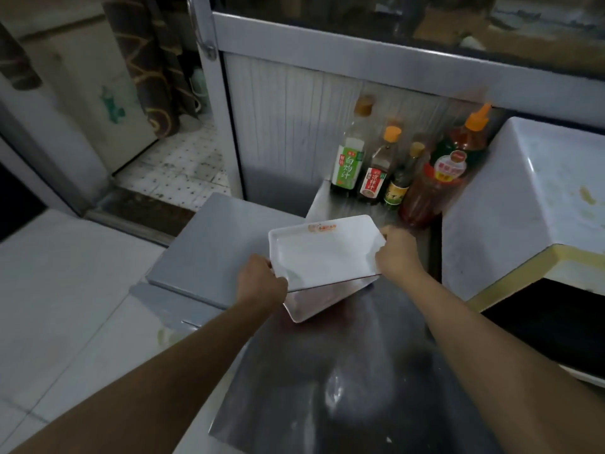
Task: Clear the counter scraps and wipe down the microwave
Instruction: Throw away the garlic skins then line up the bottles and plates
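Head view: two hands, left [262,279] and right [397,253], each gripping one white tray [322,253]; four sauce bottles [389,165] behind.

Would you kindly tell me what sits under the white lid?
Under the white lid, held by both hands, a white container shows its lower corner with reddish traces; the lid covers its remaining contents.

At about one o'clock four sauce bottles stand bunched in the back corner: a tall green-labelled bottle [349,158] on the left, a red-labelled dark bottle [376,172] just beside it, a small dark bottle [402,178] next, and a big reddish bottle with an orange spout [442,172] on the right. Behind them runs a ribbed white panel [294,126]. Up at ten o'clock a patterned curtain [144,60] hangs over a speckled tiled floor [176,165]. At nine o'clock lies a grey flat lid [212,244].
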`<state>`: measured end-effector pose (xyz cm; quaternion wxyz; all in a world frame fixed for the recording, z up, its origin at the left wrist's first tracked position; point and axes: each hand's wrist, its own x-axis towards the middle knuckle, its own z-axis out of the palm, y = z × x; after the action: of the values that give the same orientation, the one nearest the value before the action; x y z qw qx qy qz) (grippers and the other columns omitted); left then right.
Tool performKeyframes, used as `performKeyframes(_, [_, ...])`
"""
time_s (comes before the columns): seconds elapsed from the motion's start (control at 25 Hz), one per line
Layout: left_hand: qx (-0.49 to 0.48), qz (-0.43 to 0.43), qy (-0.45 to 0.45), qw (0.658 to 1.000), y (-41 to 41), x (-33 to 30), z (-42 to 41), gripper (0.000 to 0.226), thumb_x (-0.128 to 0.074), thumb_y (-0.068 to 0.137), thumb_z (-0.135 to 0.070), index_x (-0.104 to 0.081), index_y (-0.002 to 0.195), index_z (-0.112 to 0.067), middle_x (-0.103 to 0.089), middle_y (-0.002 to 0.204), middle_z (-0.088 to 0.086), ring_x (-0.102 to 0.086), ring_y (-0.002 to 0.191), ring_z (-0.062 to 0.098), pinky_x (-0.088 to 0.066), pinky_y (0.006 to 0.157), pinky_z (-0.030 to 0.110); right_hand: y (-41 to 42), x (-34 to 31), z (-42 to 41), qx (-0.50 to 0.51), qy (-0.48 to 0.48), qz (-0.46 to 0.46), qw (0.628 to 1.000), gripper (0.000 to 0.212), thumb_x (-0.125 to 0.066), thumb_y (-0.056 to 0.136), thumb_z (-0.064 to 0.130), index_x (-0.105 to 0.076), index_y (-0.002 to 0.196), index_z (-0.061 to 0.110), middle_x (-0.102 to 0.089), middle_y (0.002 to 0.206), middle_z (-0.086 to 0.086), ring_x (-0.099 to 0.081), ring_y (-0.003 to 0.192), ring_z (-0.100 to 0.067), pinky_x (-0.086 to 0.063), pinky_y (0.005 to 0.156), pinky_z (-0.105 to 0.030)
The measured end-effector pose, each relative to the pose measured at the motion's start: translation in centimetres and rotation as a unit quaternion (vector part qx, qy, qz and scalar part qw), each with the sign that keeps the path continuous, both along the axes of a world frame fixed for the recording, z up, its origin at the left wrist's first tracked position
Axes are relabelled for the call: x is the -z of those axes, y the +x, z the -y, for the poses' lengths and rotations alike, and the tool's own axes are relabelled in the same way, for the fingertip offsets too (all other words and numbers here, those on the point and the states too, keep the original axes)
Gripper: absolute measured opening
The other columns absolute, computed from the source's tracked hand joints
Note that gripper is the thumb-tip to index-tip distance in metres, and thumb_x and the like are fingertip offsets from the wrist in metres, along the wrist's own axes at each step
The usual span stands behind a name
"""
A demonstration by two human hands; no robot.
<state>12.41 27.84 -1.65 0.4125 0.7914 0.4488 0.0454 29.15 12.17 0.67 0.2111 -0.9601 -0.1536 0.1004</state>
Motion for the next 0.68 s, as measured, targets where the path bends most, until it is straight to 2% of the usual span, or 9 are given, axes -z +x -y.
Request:
performKeyframes(0.12, [-0.025, -0.016, -0.012, 0.999, -0.8, 2.2, 1.2, 0.025, -0.060, 0.079, -0.009, -0.045, 0.097, -0.011, -0.059, 0.104, 0.010, -0.055, 0.091, 0.025, -0.046, 0.073, 0.033, 0.5, 2.9, -0.2, -0.029, 0.022, -0.031, 0.999, 0.035, -0.043, 0.076, -0.009, -0.057, 0.107, -0.002, -0.057, 0.114, -0.023, -0.054, 0.103, -0.036, -0.044, 0.077, -0.035])
performKeyframes(0.24, [-0.041, -0.035, -0.013, 0.998, -1.0, 3.8, 2.4, 0.029, -0.060, 0.079, -0.010, -0.045, 0.104, -0.007, -0.061, 0.106, 0.010, -0.057, 0.100, 0.030, -0.043, 0.073, 0.031, 1.2, 4.8, -0.2, -0.042, 0.037, -0.018, 0.998, 0.035, -0.045, 0.074, -0.007, -0.057, 0.105, 0.002, -0.057, 0.111, -0.019, -0.055, 0.101, -0.035, -0.044, 0.079, -0.034])
performKeyframes(0.36, [-0.047, -0.049, -0.009, 0.998, -0.8, 4.9, 3.2, 0.032, -0.062, 0.078, -0.011, -0.046, 0.105, -0.005, -0.063, 0.105, 0.012, -0.058, 0.101, 0.031, -0.047, 0.078, 0.034, 2.1, 6.2, -0.4, -0.058, 0.048, -0.020, 0.997, 0.035, -0.046, 0.073, -0.007, -0.058, 0.104, 0.004, -0.057, 0.111, -0.017, -0.055, 0.101, -0.034, -0.048, 0.086, -0.040])
performKeyframes(0.52, [-0.067, -0.049, -0.003, 0.997, -0.6, 5.7, 4.0, 0.030, -0.061, 0.077, -0.010, -0.044, 0.101, -0.007, -0.061, 0.094, 0.010, -0.060, 0.094, 0.032, -0.053, 0.079, 0.042, 2.8, 7.4, -0.4, -0.070, 0.055, -0.010, 0.996, 0.031, -0.046, 0.072, -0.009, -0.057, 0.096, 0.008, -0.053, 0.108, -0.013, -0.049, 0.087, -0.024, -0.041, 0.074, -0.032])
performKeyframes(0.68, [-0.066, -0.047, 0.018, 0.997, -0.5, 6.0, 4.1, 0.028, -0.062, 0.077, -0.011, -0.039, 0.093, -0.012, -0.057, 0.085, 0.004, -0.058, 0.088, 0.028, -0.045, 0.067, 0.031, 3.3, 7.8, -0.5, -0.086, 0.053, -0.010, 0.995, 0.035, -0.048, 0.075, -0.009, -0.058, 0.104, 0.008, -0.051, 0.115, -0.012, -0.054, 0.097, -0.028, -0.045, 0.080, -0.032])
